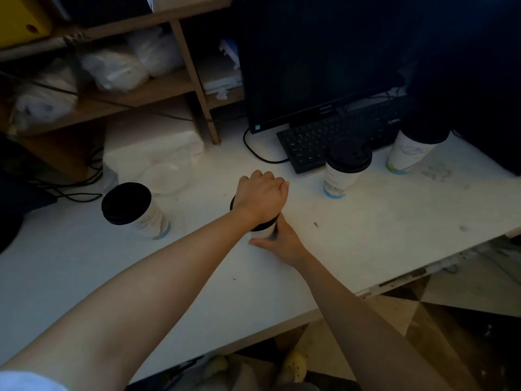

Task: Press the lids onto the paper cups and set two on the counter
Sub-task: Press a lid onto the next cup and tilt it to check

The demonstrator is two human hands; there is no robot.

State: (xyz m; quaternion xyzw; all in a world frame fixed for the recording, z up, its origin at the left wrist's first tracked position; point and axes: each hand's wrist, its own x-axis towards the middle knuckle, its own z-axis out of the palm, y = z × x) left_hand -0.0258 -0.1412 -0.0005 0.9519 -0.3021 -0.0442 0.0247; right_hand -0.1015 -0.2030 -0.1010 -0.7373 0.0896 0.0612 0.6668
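Pressing time: left grip (260, 196) curls over the black plastic lid (268, 223), right grip (279, 239) wraps the white paper cup (262, 232) low down. Thin walls probably buckle, so squeeze gently.

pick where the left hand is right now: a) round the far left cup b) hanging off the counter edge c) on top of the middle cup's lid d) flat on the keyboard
c: the left hand lies over the black lid of the middle paper cup, while the right hand holds that cup's side low by the counter.
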